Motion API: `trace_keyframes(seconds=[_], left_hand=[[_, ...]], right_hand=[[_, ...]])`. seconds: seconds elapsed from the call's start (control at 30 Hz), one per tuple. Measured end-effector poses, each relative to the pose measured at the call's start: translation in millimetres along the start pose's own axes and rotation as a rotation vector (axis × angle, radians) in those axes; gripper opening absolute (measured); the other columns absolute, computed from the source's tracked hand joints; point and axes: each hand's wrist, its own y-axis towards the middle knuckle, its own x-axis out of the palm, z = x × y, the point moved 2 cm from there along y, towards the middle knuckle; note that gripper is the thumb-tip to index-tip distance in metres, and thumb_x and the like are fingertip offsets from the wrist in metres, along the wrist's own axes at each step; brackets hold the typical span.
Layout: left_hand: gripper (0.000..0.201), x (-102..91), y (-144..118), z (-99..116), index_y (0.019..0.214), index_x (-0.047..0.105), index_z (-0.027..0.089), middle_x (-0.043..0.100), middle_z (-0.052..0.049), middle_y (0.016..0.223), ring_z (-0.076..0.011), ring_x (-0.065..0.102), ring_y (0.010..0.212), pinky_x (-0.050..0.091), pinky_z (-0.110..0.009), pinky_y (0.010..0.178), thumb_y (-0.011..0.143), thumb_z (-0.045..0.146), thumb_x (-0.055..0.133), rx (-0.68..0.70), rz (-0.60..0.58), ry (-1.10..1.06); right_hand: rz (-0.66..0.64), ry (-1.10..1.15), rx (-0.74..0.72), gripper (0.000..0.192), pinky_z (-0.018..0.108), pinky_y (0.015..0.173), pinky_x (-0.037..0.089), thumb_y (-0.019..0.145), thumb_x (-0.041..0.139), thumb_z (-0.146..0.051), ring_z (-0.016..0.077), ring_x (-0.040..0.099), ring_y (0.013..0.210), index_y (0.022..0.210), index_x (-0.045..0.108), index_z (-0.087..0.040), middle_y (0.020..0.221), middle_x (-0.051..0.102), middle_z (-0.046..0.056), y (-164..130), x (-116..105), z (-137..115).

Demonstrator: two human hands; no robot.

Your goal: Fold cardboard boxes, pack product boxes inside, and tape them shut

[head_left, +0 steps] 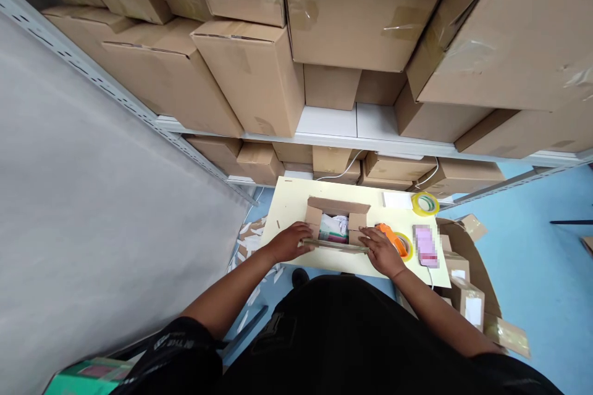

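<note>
While both hands, left hand (290, 242) and right hand (380, 250), lay flat on the near flap of the open box (337, 225) at frame centre, gripping nothing, closing seemed underway, with the tape dispenser (391, 239) needed next.

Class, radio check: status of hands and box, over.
Left hand and right hand on box near flap. Box open, contents showing. Tape gun beside right hand.

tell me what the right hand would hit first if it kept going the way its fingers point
The right hand lies on the near flap of the small open cardboard box, fingers pointing left along it. Going on, it would probably slide along that flap and meet the left hand at the other end, though depth is hard to judge.
</note>
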Motion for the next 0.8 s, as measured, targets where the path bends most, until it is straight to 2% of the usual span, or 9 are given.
trace_keyframes(seconds=[0.1,0.17,0.23,0.37,0.43,0.5,0.6,0.73,0.8], left_hand=[[0.026,15.0,13,5,0.117,0.073,0.022,0.073,-0.011,0.115,-0.0291,0.065,0.121,0.054,-0.047,0.108,0.094,0.035,0.069,-0.184,0.198,-0.028],[0.041,25.1,18,6,0.131,0.066,0.021,0.069,-0.012,0.125,-0.0303,0.063,0.123,0.053,-0.048,0.109,0.091,0.029,0.070,-0.286,0.332,-0.026],[0.063,30.8,20,7,0.148,0.052,0.021,0.059,-0.015,0.143,-0.0326,0.055,0.137,0.049,-0.051,0.115,0.088,0.025,0.070,-0.314,0.432,0.004],[0.098,18.4,29,10,0.166,0.025,0.021,0.024,-0.019,0.173,-0.0404,0.027,0.159,0.034,-0.058,0.126,0.082,0.024,0.075,-0.224,0.436,0.140],[0.103,3.3,36,11,0.167,0.022,0.020,0.019,-0.019,0.175,-0.0419,0.021,0.161,0.029,-0.058,0.128,0.080,0.023,0.077,-0.146,0.371,0.213],[0.098,-10.6,42,13,0.166,0.028,0.019,0.024,-0.019,0.174,-0.0408,0.025,0.160,0.029,-0.056,0.128,0.081,0.022,0.075,-0.060,0.288,0.265],[0.080,-20.1,44,16,0.160,0.042,0.018,0.043,-0.019,0.163,-0.0391,0.040,0.149,0.037,-0.054,0.122,0.086,0.023,0.071,-0.009,0.233,0.314],[0.056,-3.8,32,15,0.148,0.059,0.020,0.065,-0.016,0.131,-0.0369,0.056,0.126,0.044,-0.055,0.110,0.092,0.023,0.063,-0.017,0.183,0.361],[0.046,9.4,24,12,0.141,0.065,0.020,0.067,-0.016,0.124,-0.0388,0.053,0.130,0.041,-0.058,0.113,0.095,0.022,0.060,-0.021,0.190,0.388]], right_hand=[[0.111,0.132,0.168,0.043,0.060,0.119,0.047,0.091,0.051,-0.013,0.0309,0.059,0.138,0.125,0.076,-0.023,0.147,0.067,0.011,-5,7,3],[0.175,0.237,0.305,0.043,0.059,0.117,0.049,0.090,0.053,-0.017,0.0305,0.059,0.138,0.128,0.072,-0.025,0.146,0.067,0.010,-8,12,4],[0.180,0.322,0.395,0.047,0.056,0.113,0.054,0.092,0.056,-0.025,0.0299,0.058,0.139,0.138,0.065,-0.026,0.150,0.063,0.011,-8,18,1],[0.169,0.277,0.413,0.050,0.056,0.113,0.053,0.095,0.062,-0.038,0.0317,0.056,0.141,0.142,0.061,-0.024,0.153,0.057,0.014,-2,27,-8],[0.181,0.214,0.382,0.047,0.058,0.119,0.047,0.097,0.060,-0.039,0.0328,0.055,0.142,0.141,0.062,-0.021,0.152,0.057,0.016,-1,29,-9],[0.184,0.173,0.363,0.047,0.059,0.121,0.044,0.099,0.058,-0.040,0.0334,0.054,0.142,0.142,0.062,-0.020,0.153,0.057,0.017,-2,32,-9],[0.176,0.122,0.358,0.048,0.060,0.119,0.045,0.100,0.056,-0.042,0.0346,0.053,0.143,0.143,0.063,-0.021,0.156,0.053,0.017,-5,35,-11],[0.219,0.046,0.375,0.046,0.058,0.118,0.046,0.102,0.054,-0.044,0.0347,0.055,0.139,0.140,0.066,-0.021,0.156,0.052,0.018,-4,36,-20],[0.255,0.010,0.371,0.043,0.057,0.118,0.046,0.101,0.055,-0.045,0.0348,0.055,0.138,0.134,0.070,-0.021,0.152,0.055,0.018,-5,35,-23]])
